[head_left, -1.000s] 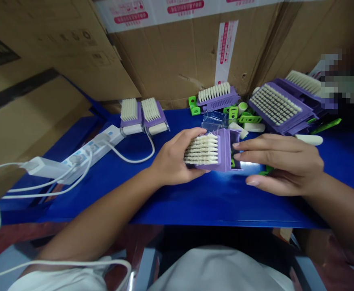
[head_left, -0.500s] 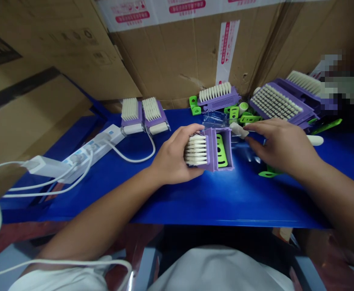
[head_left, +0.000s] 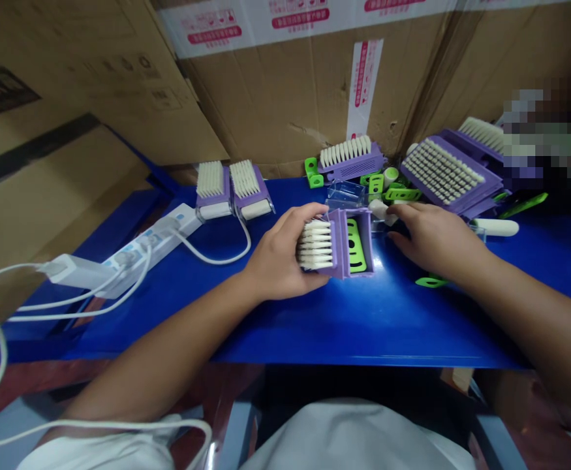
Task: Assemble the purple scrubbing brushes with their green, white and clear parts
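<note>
Brown corrugated cardboard cartons (head_left: 285,98) are rising behind a long blue counter (head_left: 363,326), meeting its back edge, while its front edge is running straight across below the forearms. A white power strip (head_left: 153,243) is lying at a slant near the counter's left edge, with a thin white cable (head_left: 216,251) curving out from it.

The hands are staying apart, with only a narrow gap between them. The left hand (head_left: 278,251) is clamped on a purple brush block with white bristles (head_left: 344,243), which is sitting mid-counter, and a broad stretch of blue is showing between it and the front edge. A green plastic insert (head_left: 356,245) is showing inside the block's open end.

The right hand (head_left: 434,238) is hanging loosely, its fingertips (head_left: 395,212) just beside a small white plastic piece (head_left: 379,210) (whether they are touching it, I cannot tell). A clear plastic case (head_left: 344,194) is standing just behind the block. Further right, a larger purple brush (head_left: 444,171) is resting among green plastic clips (head_left: 402,194).
</note>
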### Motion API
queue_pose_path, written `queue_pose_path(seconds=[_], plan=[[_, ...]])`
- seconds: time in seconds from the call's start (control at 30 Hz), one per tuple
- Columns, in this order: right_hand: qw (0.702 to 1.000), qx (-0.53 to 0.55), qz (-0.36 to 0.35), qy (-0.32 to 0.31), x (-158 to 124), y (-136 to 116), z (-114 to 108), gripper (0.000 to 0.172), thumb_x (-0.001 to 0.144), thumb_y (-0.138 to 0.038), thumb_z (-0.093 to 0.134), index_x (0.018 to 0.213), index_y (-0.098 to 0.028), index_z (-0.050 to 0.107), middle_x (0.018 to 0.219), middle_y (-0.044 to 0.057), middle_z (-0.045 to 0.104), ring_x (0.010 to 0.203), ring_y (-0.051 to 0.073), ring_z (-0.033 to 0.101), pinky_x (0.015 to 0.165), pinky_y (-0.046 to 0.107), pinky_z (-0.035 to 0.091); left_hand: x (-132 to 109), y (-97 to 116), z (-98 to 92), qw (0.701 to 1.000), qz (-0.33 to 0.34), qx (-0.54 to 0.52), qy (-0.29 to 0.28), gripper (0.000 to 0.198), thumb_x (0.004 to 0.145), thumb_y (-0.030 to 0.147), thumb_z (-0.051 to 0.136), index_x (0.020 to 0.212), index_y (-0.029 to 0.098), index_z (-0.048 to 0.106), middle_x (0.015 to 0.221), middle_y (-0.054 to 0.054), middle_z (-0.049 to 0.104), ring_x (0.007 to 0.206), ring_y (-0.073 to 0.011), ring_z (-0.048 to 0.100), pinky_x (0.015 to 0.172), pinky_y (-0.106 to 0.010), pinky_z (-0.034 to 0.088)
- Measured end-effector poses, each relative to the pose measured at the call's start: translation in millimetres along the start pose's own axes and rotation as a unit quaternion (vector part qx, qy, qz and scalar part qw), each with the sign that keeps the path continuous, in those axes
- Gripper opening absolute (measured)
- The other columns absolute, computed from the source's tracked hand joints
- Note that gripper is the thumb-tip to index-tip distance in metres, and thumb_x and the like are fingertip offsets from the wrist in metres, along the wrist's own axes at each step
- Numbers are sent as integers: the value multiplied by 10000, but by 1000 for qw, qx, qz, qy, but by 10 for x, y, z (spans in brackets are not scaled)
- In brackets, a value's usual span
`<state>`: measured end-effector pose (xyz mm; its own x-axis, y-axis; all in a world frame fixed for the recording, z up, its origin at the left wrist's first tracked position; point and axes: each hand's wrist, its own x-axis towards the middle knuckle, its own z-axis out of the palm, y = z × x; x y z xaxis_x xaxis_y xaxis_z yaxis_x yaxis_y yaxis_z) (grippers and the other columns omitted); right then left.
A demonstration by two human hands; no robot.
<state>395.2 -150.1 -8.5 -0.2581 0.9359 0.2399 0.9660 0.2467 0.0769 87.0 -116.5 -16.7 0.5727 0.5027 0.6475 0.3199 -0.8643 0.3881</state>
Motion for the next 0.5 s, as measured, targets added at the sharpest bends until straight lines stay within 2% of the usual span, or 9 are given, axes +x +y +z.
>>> queue_pose_path(seconds=[0.17,0.33,0.5], plan=[[1000,-1,14,-17,24,-35,-26,347,1019,-313,602,1297,-156,735,1134,169,820,944,331,798,725,391,559,-12,-7,-1,1000,-7,0,-4,804,775,297,828,1502,329,486,1351,-84,722,1167,-312,775,980,-502,680],[997,-8,51,-64,79,-65,-78,296,1060,-310,529,1229,-161,722,994,150,834,877,331,793,653,365,476,-21,-10,-7,999,-31,-5,-22,822,791,318,825,1526,384,462,1394,-70,712,1208,-324,767,1027,-540,685],[998,7,51,-22,62,-54,-77,298,981,-291,580,1216,-172,719,1018,144,817,843,313,766,639,361,472,-28,-22,0,1000,-21,-14,-17,830,782,300,833,1527,356,471,1376,-80,715,1187,-318,771,1015,-523,686]])
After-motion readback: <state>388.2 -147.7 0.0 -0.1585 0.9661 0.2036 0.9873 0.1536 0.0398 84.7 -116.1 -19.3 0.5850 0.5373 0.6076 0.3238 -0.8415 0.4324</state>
